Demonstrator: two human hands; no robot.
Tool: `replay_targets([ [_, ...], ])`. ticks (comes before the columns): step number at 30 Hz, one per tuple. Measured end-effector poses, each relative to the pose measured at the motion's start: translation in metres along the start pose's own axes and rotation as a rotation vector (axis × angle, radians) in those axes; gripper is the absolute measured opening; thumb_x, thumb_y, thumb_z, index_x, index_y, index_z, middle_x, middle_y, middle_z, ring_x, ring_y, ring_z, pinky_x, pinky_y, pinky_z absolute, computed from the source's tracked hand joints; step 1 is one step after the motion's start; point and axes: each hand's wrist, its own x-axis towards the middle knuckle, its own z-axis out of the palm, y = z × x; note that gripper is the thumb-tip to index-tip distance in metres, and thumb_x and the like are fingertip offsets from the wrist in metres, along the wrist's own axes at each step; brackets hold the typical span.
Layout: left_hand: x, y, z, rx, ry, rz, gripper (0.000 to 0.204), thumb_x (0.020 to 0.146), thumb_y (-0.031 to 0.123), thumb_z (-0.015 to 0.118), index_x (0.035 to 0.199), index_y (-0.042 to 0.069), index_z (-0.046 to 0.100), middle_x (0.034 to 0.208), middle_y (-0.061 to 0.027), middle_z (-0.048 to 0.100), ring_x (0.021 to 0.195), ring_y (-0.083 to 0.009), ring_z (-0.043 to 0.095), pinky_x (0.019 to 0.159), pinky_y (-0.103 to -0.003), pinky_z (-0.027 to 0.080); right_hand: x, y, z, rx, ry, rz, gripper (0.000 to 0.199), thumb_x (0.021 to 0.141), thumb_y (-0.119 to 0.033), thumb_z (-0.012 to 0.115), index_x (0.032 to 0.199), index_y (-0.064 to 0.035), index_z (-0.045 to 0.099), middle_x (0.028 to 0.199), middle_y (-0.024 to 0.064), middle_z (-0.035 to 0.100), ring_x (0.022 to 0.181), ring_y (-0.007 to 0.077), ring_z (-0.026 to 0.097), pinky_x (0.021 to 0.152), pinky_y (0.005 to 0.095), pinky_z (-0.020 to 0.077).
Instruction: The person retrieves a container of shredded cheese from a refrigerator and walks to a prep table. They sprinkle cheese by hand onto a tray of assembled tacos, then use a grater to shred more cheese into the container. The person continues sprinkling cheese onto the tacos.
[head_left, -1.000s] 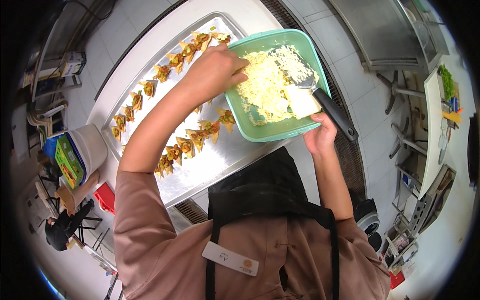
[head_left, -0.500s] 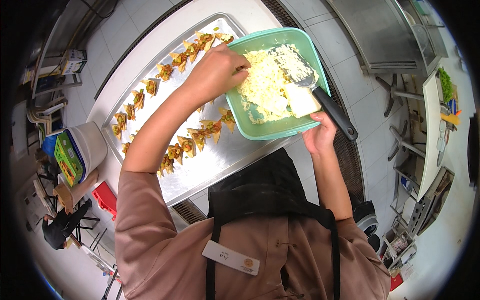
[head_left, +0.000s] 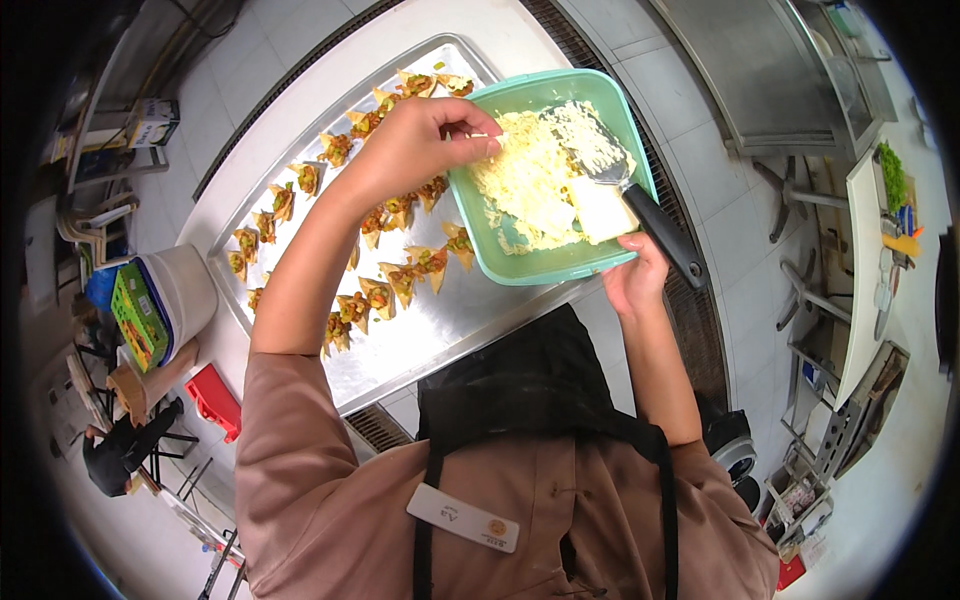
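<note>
Fingers [head_left: 478, 128] of the left hand [head_left: 420, 140] drawn narrow at the near-left rim of the mint-green tub [head_left: 520, 265], tips pinched over the shredded cheese [head_left: 525, 175]; probably a small tuft caught between them, though hard to tell from this angle. Right hand [head_left: 632, 282] closed on the tub's near rim, steadying it, thumb side close under the black handle of a spatula [head_left: 640, 205] resting across the cheese with its pale blade down in the pile.

Cheese heaped loosely in the tub, mostly toward the left and far side. Likely light, soft and clingy: strands apt to clump, stick to skin and drop stragglers, so best taken in small fingertip pinches from the top of the heap, not scooped deep. Tub itself light and fairly stiff, easy to tip if held by one edge alone.

Beyond the tub, a steel tray [head_left: 440, 330] lying on the white desk [head_left: 290, 120], carrying rows of small folded triangular pastries [head_left: 405, 275] with orange and green filling. Further left, a white bucket [head_left: 180, 295] with a green box [head_left: 140, 320], and a red stool [head_left: 215, 400] on the tiled floor below.
</note>
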Motion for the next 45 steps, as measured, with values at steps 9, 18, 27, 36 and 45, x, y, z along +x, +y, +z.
replay_targets([
  [9,0.045,-0.062,-0.082,-0.199,0.205,-0.105,0.023,0.083,0.022,0.068,0.098,0.004,0.066,0.086,-0.0017,0.064,0.077,-0.0089,0.058,0.073,-0.025,0.046,0.0,-0.002,0.0,-0.103,0.083,-0.006,0.054,0.068,-0.016,0.052,0.119,0.0011,0.05,0.117,0.0119,0.056,0.107,0.0242,0.054,0.09,0.0358,0.0432],
  [18,0.089,-0.14,-0.087,0.185,0.249,-0.264,0.024,0.089,0.024,0.058,0.105,0.008,0.065,0.092,-0.003,0.066,0.083,-0.0122,0.061,0.078,-0.028,0.046,-0.005,-0.014,-0.005,-0.154,0.139,0.013,0.054,0.067,-0.016,0.052,0.119,0.0012,0.051,0.117,0.0125,0.056,0.108,0.026,0.053,0.091,0.0384,0.0425],
  [27,0.113,-0.156,-0.083,0.451,0.197,-0.228,0.021,0.086,0.019,0.06,0.102,0.008,0.067,0.091,-0.0077,0.068,0.082,-0.0143,0.062,0.077,-0.029,0.048,-0.006,-0.016,-0.006,-0.159,0.153,-0.013,0.055,0.067,-0.016,0.052,0.119,-0.0001,0.05,0.115,0.0121,0.056,0.106,0.026,0.054,0.086,0.0371,0.0459],
  [36,0.12,-0.163,-0.081,0.45,0.179,-0.233,0.024,0.084,0.024,0.063,0.099,0.007,0.067,0.085,-0.0053,0.068,0.076,-0.0146,0.061,0.073,-0.028,0.048,-0.007,-0.018,0.0,-0.121,0.117,-0.008,0.051,0.067,-0.012,0.052,0.116,0.002,0.051,0.11,0.0136,0.057,0.099,0.0249,0.056,0.079,0.0358,0.0475],
  [45,0.118,-0.186,-0.089,0.592,0.248,-0.371,0.025,0.083,0.027,0.058,0.097,0.009,0.068,0.091,-0.0103,0.068,0.083,-0.0227,0.064,0.076,-0.034,0.049,-0.01,-0.019,-0.002,-0.168,0.143,-0.009,0.057,0.066,-0.014,0.052,0.12,0.0021,0.048,0.119,0.0143,0.054,0.111,0.028,0.052,0.094,0.0397,0.0428],
])
